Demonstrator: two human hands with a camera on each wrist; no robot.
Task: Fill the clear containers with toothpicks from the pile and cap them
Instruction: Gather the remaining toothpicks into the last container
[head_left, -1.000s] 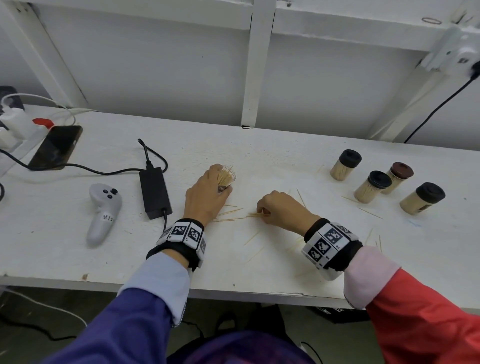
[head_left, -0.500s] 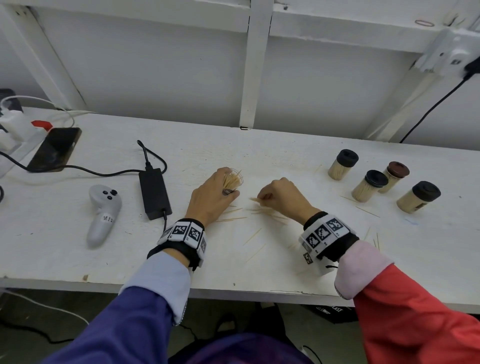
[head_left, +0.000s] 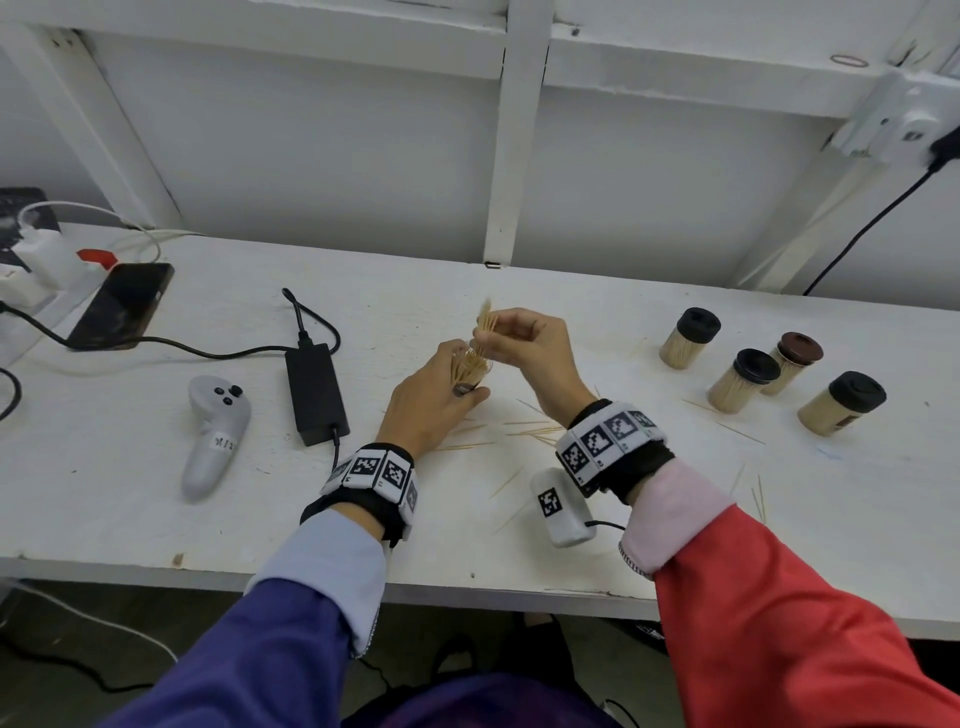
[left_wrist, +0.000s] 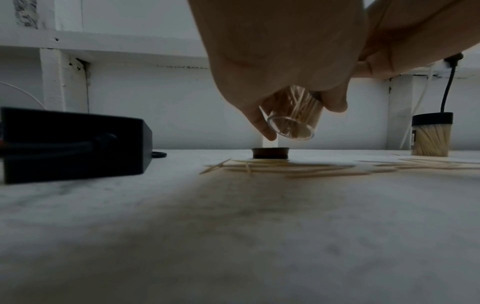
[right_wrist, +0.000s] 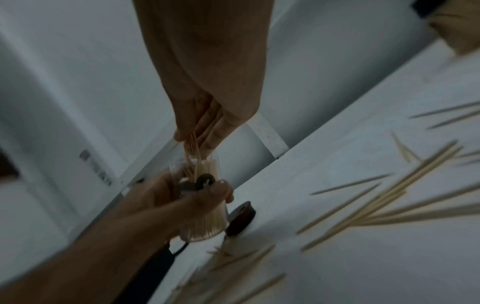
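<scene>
Table (left_wrist: 233, 226): wrist view reveals cap (left_wrist: 270, 153)

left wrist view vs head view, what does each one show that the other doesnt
Only the left wrist view shows the clear container lifted off the table, tilted, above a dark cap. Only the head view shows the phone, the controller and four capped containers. Both show the left hand holding the container, loose toothpicks and the black adapter.
</scene>
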